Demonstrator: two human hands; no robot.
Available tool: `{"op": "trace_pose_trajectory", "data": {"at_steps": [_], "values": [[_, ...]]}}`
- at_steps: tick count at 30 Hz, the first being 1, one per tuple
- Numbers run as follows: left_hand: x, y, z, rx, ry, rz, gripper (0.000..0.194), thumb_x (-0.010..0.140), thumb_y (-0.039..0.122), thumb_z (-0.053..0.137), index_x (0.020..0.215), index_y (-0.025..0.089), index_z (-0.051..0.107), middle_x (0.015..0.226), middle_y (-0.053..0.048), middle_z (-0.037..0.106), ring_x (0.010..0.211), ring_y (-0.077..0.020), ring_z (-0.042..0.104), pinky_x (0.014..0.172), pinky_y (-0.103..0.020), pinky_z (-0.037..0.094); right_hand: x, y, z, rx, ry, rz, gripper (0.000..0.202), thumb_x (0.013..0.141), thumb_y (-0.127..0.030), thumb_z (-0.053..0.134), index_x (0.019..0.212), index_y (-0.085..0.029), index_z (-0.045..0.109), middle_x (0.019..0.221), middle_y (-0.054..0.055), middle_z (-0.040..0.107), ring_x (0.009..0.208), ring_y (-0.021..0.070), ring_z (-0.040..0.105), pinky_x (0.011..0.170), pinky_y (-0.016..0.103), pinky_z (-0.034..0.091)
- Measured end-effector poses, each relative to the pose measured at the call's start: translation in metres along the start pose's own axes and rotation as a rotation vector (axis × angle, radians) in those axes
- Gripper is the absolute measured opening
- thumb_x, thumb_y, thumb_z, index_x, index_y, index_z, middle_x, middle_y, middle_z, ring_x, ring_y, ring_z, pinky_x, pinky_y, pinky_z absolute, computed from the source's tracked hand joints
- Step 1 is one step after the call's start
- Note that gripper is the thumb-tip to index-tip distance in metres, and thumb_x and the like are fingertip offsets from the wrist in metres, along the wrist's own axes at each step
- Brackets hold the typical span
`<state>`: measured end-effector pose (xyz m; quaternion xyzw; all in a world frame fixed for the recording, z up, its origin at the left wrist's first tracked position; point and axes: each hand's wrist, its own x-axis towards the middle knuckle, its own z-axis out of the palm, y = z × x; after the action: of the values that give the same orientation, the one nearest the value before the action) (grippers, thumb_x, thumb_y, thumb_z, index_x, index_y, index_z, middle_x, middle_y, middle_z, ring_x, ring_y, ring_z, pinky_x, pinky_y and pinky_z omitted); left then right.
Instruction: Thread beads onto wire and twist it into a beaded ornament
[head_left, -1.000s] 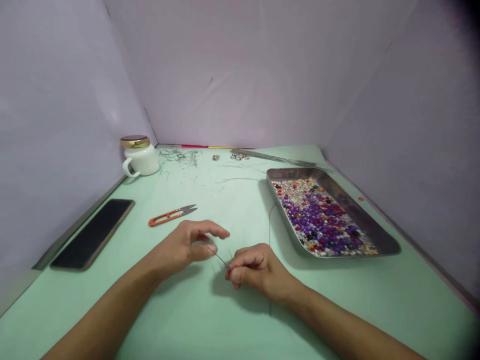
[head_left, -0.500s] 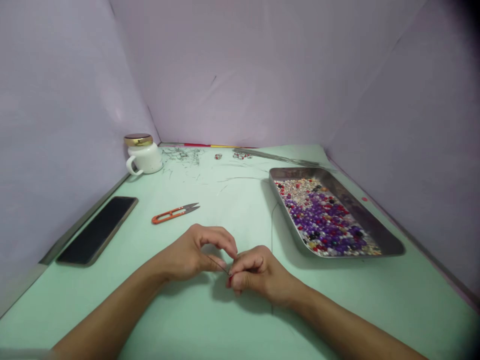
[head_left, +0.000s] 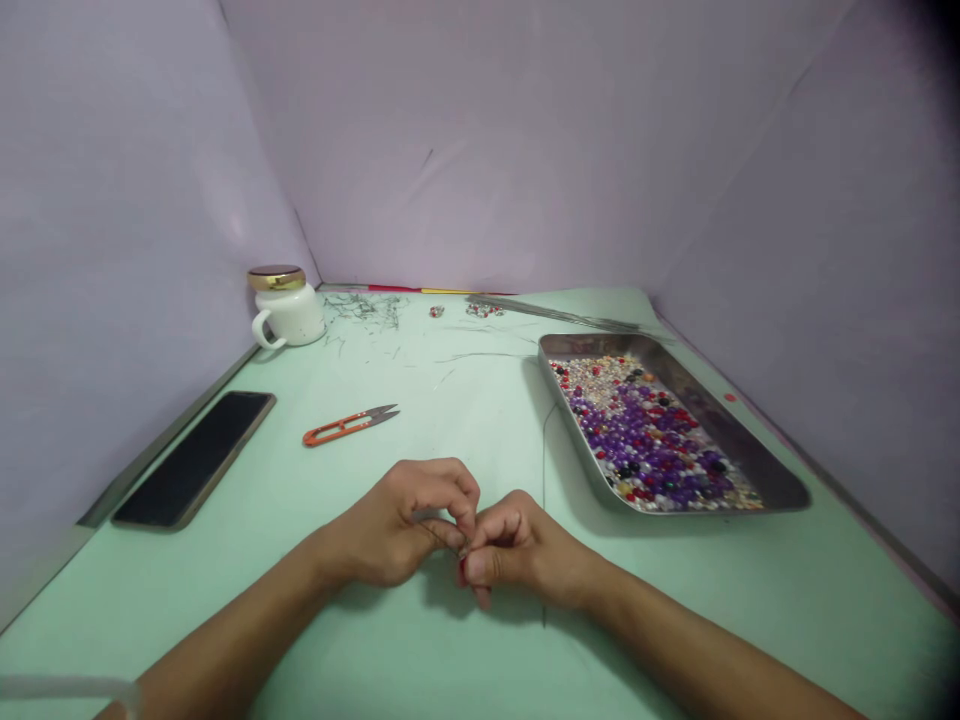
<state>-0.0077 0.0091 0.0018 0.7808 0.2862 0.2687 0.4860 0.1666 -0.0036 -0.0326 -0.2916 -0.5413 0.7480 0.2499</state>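
Note:
Over the front middle of the table, my two hands meet at the fingertips. My right hand (head_left: 517,552) is closed in a pinch on a small red beaded piece (head_left: 462,570), mostly covered by the fingers. A thin dark wire (head_left: 429,526) runs from that piece toward my left hand (head_left: 412,518), whose thumb and forefinger are pinched on it. Exactly how the wire and beads join is hidden. Beyond my left hand lie orange-handled thread snips (head_left: 337,431), blades pointing right.
At right stands a metal tray (head_left: 739,430) of purple, red, white and black beads (head_left: 645,440). A phone (head_left: 195,460) and a lidded white mug (head_left: 291,316) are at left. Wire scraps (head_left: 364,309), small beaded pieces (head_left: 484,310) and a bundle of wires (head_left: 559,316) lie at the back.
My left hand has shifted slightly right, and its fingers have curled in closer against the right fingertips. The right hand stays nearly in place, still pinching the red beaded piece.

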Motion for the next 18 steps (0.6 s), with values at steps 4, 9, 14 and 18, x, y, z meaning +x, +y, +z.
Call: {"op": "trace_pose_trajectory", "data": {"at_steps": [4,9,14,18], "values": [[-0.001,0.0,0.002,0.134,0.052,0.09,0.019,0.069,0.0,0.047,0.066,0.013,0.06,0.079,-0.002,0.052,0.064,-0.0084,0.048,0.058,-0.02,0.039,0.0,-0.002,0.0,-0.002,0.02,0.008,0.026,0.065,-0.036,0.065,0.056,-0.011,0.062,0.048,-0.001,0.054,0.045,0.0069,0.045,0.047,0.02,0.035],[0.003,-0.004,-0.004,0.195,0.243,0.024,0.027,0.072,0.007,0.05,0.095,0.017,0.058,0.099,-0.006,0.055,0.085,-0.0146,0.051,0.077,-0.027,0.041,0.002,-0.003,0.0,-0.014,0.2,-0.1,0.023,0.067,-0.033,0.063,0.054,-0.013,0.063,0.052,0.0,0.056,0.052,0.0088,0.047,0.054,0.022,0.039],[0.005,0.0,-0.006,0.231,0.571,-0.156,0.012,0.072,0.016,0.051,0.08,0.015,0.06,0.082,-0.004,0.059,0.072,-0.0133,0.052,0.068,-0.026,0.042,0.005,-0.002,-0.003,0.026,0.374,-0.133,0.02,0.067,-0.034,0.064,0.058,-0.015,0.065,0.055,0.001,0.058,0.057,0.0108,0.05,0.059,0.024,0.041],[0.006,0.01,0.003,0.079,0.449,-0.388,0.012,0.07,0.023,0.054,0.073,0.015,0.062,0.058,0.0,0.057,0.051,-0.0101,0.048,0.046,-0.021,0.037,0.007,-0.002,-0.003,-0.016,0.409,-0.123,0.021,0.065,-0.034,0.064,0.055,-0.015,0.065,0.053,0.001,0.058,0.055,0.0108,0.05,0.058,0.024,0.042]]}}
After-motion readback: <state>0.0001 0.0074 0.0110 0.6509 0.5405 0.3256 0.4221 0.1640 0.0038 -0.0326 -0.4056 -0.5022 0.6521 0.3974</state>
